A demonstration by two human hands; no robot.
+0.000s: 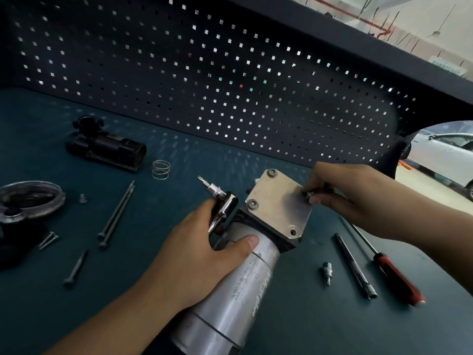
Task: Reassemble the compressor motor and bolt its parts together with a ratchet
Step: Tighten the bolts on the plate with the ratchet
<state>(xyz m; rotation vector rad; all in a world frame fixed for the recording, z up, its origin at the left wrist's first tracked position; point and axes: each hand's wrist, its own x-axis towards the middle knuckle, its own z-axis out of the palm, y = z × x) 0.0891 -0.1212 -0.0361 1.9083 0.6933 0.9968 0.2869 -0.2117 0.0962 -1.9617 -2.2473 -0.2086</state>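
Observation:
The silver compressor motor cylinder lies tilted on the bench, its square metal end plate facing up. Two bolts sit in the plate's left corners, and the lower right corner hole looks empty. My left hand wraps round the cylinder and also holds the chrome ratchet, whose bit points up and left. My right hand pinches a small bolt at the plate's right corner.
On the teal bench lie long bolts, short screws, a spring, a black motor part, a round metal cover, a loose bit socket, an extension bar and a red-handled screwdriver. The pegboard stands behind.

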